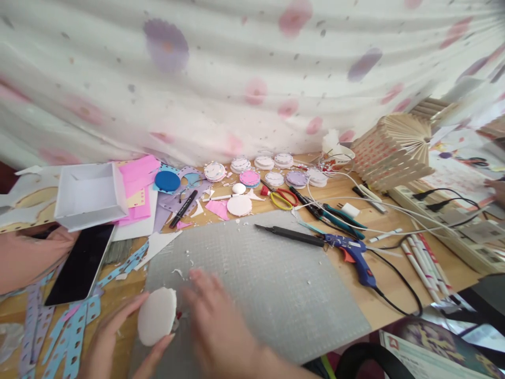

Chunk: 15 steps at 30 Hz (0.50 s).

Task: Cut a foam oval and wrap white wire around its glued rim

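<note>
My left hand (114,337) grips a white round disc (157,317) by its edges, thumb and fingers on opposite sides, at the near left of a grey cutting mat (252,273). A small reddish bit shows beside the disc's right edge, too small to name. My right hand (221,321) is just right of the disc, above the mat, blurred by motion. Its fingers look stretched out, and I see nothing in them. White scraps lie on the mat. A craft knife (292,235) rests across the mat's far right, by a blue glue gun (353,255).
Decorated discs (250,179) stand in rows at the back, near scissors (282,197) and a black marker (183,209). On the left are a white box (91,196), a phone (81,266) and punched paper strips (74,337). A power strip (445,226) and cables lie right.
</note>
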Each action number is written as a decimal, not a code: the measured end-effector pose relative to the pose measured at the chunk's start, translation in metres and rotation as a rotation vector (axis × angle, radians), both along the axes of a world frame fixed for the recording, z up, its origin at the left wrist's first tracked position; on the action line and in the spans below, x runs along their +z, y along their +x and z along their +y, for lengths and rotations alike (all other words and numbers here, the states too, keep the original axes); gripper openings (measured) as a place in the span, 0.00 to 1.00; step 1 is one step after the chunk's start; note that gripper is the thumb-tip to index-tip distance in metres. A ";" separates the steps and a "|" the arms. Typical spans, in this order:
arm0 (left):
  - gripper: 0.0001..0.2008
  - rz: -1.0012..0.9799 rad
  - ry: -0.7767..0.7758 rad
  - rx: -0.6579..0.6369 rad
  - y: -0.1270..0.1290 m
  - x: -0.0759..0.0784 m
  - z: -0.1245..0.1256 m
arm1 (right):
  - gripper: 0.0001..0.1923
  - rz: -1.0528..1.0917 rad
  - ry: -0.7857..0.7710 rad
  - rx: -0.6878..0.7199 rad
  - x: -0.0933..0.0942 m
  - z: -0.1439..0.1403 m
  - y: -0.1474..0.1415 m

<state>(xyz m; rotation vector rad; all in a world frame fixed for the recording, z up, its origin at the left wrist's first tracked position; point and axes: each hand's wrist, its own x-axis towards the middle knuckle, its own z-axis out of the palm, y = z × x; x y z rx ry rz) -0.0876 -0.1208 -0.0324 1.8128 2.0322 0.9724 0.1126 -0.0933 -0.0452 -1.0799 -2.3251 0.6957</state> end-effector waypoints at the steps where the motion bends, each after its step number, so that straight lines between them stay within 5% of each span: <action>1: 0.29 0.025 -0.016 -0.040 0.002 0.000 0.001 | 0.29 -0.029 0.037 -0.128 -0.002 0.008 0.026; 4: 0.28 0.059 -0.039 -0.206 0.018 0.002 0.010 | 0.24 -0.102 0.225 -0.507 -0.010 0.035 0.103; 7: 0.28 0.053 -0.087 -0.379 0.049 0.002 0.026 | 0.22 -0.291 0.280 -0.734 -0.018 0.058 0.151; 11: 0.34 0.101 -0.130 -0.587 0.087 0.000 0.054 | 0.12 -0.399 0.258 -0.746 -0.018 0.073 0.155; 15: 0.31 0.261 -0.119 -0.652 0.104 -0.004 0.079 | 0.09 -0.343 0.262 -0.693 -0.014 0.081 0.133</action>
